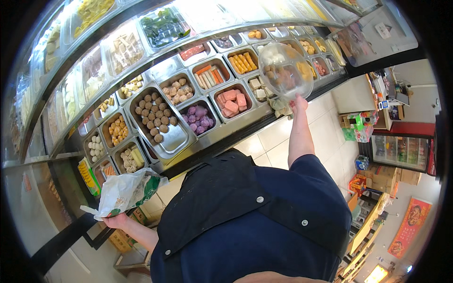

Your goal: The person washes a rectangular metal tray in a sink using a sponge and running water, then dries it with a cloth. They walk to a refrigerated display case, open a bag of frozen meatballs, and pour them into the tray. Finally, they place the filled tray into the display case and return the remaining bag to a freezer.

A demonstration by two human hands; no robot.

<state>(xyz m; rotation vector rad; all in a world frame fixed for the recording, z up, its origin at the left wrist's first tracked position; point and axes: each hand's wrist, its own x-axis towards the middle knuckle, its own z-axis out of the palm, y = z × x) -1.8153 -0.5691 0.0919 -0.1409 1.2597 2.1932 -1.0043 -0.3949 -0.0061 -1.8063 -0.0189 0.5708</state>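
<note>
My right hand (pixel 299 104) grips the near rim of a clear round plastic bowl or lid (pixel 286 86), held over the right part of the food counter. Through it show the food trays beneath; whether it holds anything I cannot tell. My left hand (pixel 116 220) holds a crumpled white plastic food bag (pixel 122 194) with green printing beside the counter's left end. A deep steel pan of brown meatballs (pixel 152 115) sits tilted over the tray row near the front. Next to it are a pan of purple balls (pixel 196 118) and a pan of pink blocks (pixel 231 102).
A curved glass shelf (pixel 116 76) with clear food bins overhangs the trays. A folded cloth (pixel 281 107) lies on the counter's front edge. A green-and-yellow packet (pixel 89 177) stands at the left end. Behind me are a drinks fridge (pixel 400 150) and cardboard boxes (pixel 382 177).
</note>
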